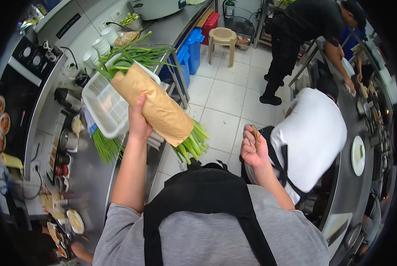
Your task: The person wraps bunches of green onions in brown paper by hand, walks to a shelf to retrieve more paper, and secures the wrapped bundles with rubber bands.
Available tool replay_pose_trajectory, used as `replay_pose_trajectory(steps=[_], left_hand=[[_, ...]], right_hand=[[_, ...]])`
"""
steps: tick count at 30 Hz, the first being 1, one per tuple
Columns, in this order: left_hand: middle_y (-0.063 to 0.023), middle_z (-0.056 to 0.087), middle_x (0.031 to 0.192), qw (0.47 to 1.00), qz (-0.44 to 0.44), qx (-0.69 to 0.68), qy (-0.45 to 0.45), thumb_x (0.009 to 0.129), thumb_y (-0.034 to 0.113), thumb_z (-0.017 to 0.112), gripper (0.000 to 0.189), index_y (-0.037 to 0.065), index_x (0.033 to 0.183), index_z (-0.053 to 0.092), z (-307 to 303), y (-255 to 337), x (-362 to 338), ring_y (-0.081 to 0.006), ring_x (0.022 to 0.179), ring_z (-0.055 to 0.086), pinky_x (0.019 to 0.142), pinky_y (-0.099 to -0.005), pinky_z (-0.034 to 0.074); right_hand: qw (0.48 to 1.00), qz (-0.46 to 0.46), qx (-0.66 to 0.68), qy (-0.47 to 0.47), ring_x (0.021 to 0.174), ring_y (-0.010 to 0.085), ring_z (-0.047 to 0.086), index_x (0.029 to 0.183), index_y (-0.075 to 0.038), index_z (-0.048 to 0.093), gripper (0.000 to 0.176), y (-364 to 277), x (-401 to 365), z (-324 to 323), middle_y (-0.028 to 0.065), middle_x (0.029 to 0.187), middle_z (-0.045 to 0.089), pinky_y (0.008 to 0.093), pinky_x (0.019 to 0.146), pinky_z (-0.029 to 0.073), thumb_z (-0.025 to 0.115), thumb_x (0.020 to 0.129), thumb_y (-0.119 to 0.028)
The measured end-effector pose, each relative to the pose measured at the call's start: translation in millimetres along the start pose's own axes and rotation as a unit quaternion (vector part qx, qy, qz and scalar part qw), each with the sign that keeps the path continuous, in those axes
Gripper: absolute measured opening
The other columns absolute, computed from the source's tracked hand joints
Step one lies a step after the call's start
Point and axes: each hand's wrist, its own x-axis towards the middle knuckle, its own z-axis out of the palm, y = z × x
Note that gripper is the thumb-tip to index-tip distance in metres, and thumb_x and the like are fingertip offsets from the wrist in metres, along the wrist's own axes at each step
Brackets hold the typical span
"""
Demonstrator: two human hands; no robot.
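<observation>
My left hand [139,119] grips a bundle of leafy green stalks wrapped in brown paper [156,104]. Long green leaves [138,54] stick out at the bundle's upper end, and cut stalk ends [193,144] show at the lower end. Behind the bundle is a white plastic basket [102,104], partly covered by it. Thin green stalks [104,148] lie on the steel counter below the basket. My right hand [254,146], fingers curled, holds several coloured rubber bands [254,135] away from the bundle.
A co-worker in white [311,137] bends close on my right. Another person in black [296,35] leans over the right counter [358,199]. Blue bins [193,48], a red bin [210,27] and a beige stool [222,39] stand ahead. Stacked white bowls [102,45] are at left.
</observation>
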Motion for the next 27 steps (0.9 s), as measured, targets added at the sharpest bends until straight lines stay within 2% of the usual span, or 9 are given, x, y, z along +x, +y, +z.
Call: replay_pose_trajectory(steps=[2, 4, 6, 10, 12, 17, 23, 25, 27], left_hand=[[-0.0124, 0.059, 0.131, 0.996, -0.02, -0.087, 0.02, 0.098, 0.037, 0.06, 0.055, 0.002, 0.139, 0.047, -4.2, 20.7, 52.4, -0.0255, 0.118, 0.06, 0.101, -0.0403, 0.05], [-0.012, 0.059, 0.132, 0.995, -0.017, -0.09, 0.042, 0.099, 0.043, 0.057, 0.058, 0.003, 0.139, 0.047, -11.2, 35.4, 104.8, -0.0261, 0.12, 0.06, 0.102, -0.0413, 0.049], [-0.0111, 0.06, 0.131, 0.99, 0.026, -0.137, 0.034, 0.099, 0.045, 0.056, 0.058, 0.004, 0.139, 0.047, -13.8, 49.4, 157.7, -0.0264, 0.12, 0.06, 0.103, -0.0416, 0.049], [-0.0108, 0.06, 0.131, 0.987, 0.063, -0.148, 0.026, 0.099, 0.046, 0.056, 0.057, 0.006, 0.138, 0.048, -25.6, 40.6, 248.4, -0.0263, 0.12, 0.06, 0.103, -0.0417, 0.048], [-0.0102, 0.06, 0.13, 0.983, 0.064, -0.149, 0.085, 0.098, 0.047, 0.056, 0.057, 0.006, 0.138, 0.049, -31.3, 24.5, 287.6, -0.026, 0.12, 0.06, 0.104, -0.0417, 0.048], [-0.0097, 0.06, 0.13, 0.971, 0.051, -0.149, 0.177, 0.098, 0.047, 0.058, 0.057, 0.007, 0.137, 0.05, -48.1, -17.1, 372.9, -0.0259, 0.119, 0.06, 0.104, -0.0419, 0.048], [-0.0117, 0.059, 0.131, 0.956, 0.056, -0.109, 0.268, 0.098, 0.039, 0.061, 0.054, 0.005, 0.138, 0.049, -74.3, -28.5, 425.3, -0.0256, 0.121, 0.059, 0.105, -0.042, 0.047], [-0.0114, 0.059, 0.134, 0.953, 0.059, -0.042, 0.295, 0.098, 0.037, 0.06, 0.054, 0.005, 0.139, 0.048, -82.5, -30.8, 421.7, -0.0264, 0.122, 0.059, 0.106, -0.0434, 0.047], [-0.0119, 0.059, 0.134, 0.947, 0.064, -0.019, 0.314, 0.098, 0.037, 0.06, 0.054, 0.004, 0.139, 0.048, -96.6, -34.5, 420.6, -0.0265, 0.122, 0.059, 0.106, -0.0433, 0.047]], right_hand=[[0.999, -0.027, -0.016, -0.004, 0.047, 0.0129, 0.03, 0.101, -0.006, 0.05, 0.018, -13.2, 45.5, 0.9, 0.0002, 0.063, 0.036, 0.0264, 0.044, 0.031, 0.041, 0.105, -0.021], [0.999, -0.047, -0.024, -0.001, 0.047, 0.0127, 0.03, 0.101, -0.005, 0.052, 0.02, -21.9, 87.8, 7.8, 0.0001, 0.063, 0.036, 0.026, 0.044, 0.031, 0.041, 0.105, -0.021], [0.998, -0.063, -0.028, 0.013, 0.047, 0.0125, 0.03, 0.101, -0.005, 0.052, 0.02, -29.3, 129.7, 14.2, 0.0001, 0.063, 0.036, 0.0257, 0.043, 0.031, 0.041, 0.105, -0.021], [0.991, -0.082, -0.09, 0.058, 0.047, 0.0123, 0.029, 0.099, -0.005, 0.054, 0.02, -71.8, 226.6, 18.5, 0.0, 0.063, 0.036, 0.0249, 0.042, 0.031, 0.041, 0.104, -0.02], [0.989, -0.071, -0.114, 0.055, 0.047, 0.0123, 0.029, 0.098, -0.005, 0.054, 0.02, -105.4, 287.6, 13.9, 0.0, 0.063, 0.036, 0.0248, 0.042, 0.03, 0.042, 0.103, -0.019], [0.976, 0.028, -0.186, 0.111, 0.048, 0.0106, 0.029, 0.093, -0.007, 0.056, 0.023, -173.2, 446.8, 17.8, -0.0011, 0.062, 0.037, 0.0247, 0.042, 0.029, 0.043, 0.104, -0.023], [0.937, 0.174, -0.265, 0.146, 0.049, 0.01, 0.029, 0.088, -0.01, 0.053, 0.024, -216.6, 595.6, 43.4, -0.0028, 0.062, 0.035, 0.025, 0.045, 0.028, 0.046, 0.105, -0.026], [0.902, 0.197, -0.344, 0.171, 0.05, 0.0094, 0.03, 0.092, -0.012, 0.051, 0.021, -217.4, 644.4, 39.6, -0.0035, 0.063, 0.032, 0.0244, 0.047, 0.029, 0.049, 0.104, -0.029], [0.86, 0.213, -0.429, 0.176, 0.053, 0.0096, 0.032, 0.091, -0.014, 0.055, 0.019, -206.9, 703.0, 33.4, -0.0026, 0.065, 0.039, 0.0264, 0.05, 0.03, 0.05, 0.104, -0.026]])
